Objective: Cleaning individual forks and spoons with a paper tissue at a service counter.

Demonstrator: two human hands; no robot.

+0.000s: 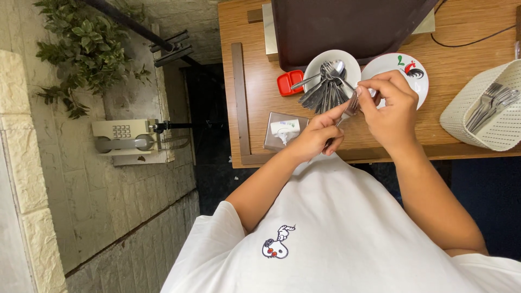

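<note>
My left hand (319,134) and my right hand (388,106) meet above the wooden table's near edge (255,97), both closed on one metal fork (350,107). The left hand grips its lower end, and the right hand's fingers pinch the upper part. Just behind the hands, a white plate (351,64) carries a pile of several spoons and forks (325,87). Beside it to the right lies a white plate with a rooster picture (404,65), partly covered by my right hand.
A small red dish (289,82) sits left of the cutlery plate. A metal tissue holder (282,132) is by my left hand. A white woven basket (507,133) with cutlery stands at the right. A dark tray (347,27) and a black cable (472,40) lie further back.
</note>
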